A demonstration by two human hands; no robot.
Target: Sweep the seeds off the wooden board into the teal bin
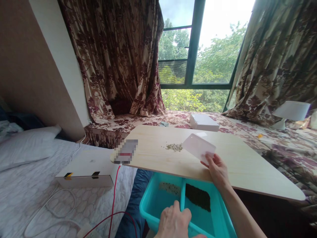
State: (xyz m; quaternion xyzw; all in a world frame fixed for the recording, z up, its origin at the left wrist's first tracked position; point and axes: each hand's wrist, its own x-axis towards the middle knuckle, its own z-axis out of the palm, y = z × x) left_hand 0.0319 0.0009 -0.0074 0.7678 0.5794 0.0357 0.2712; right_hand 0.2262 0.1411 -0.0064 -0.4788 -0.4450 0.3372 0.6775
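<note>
Board: pale (153, 138), clear of most clutter near its middle; small heap of mixed-looking grains (174, 147) lies there, so I judge the work part done, this lot left to deal with.
Tub: blue, two compartments (146, 202), below the board's near edge; dark grains (198, 197) cover part of the right floor, paler, speckled ones (169, 188) the far part of the left. Both sides hold something, which reads as progress (how much in all, no telling).
Left hand: over the tub's near side by the divider (173, 218), fingers bent; cannot tell whether it grips the rim or only rests.
Right hand: thumb and fingers closed in a pinch (218, 168) on one corner of the card, the rest of it free.
Card: whitish, flat, see-through-looking (196, 145), above the board just right of the heap; long axis slants from the pinch, near right, to far left. Free end points leftward, beside the grains; contact with the board unclear.
</note>
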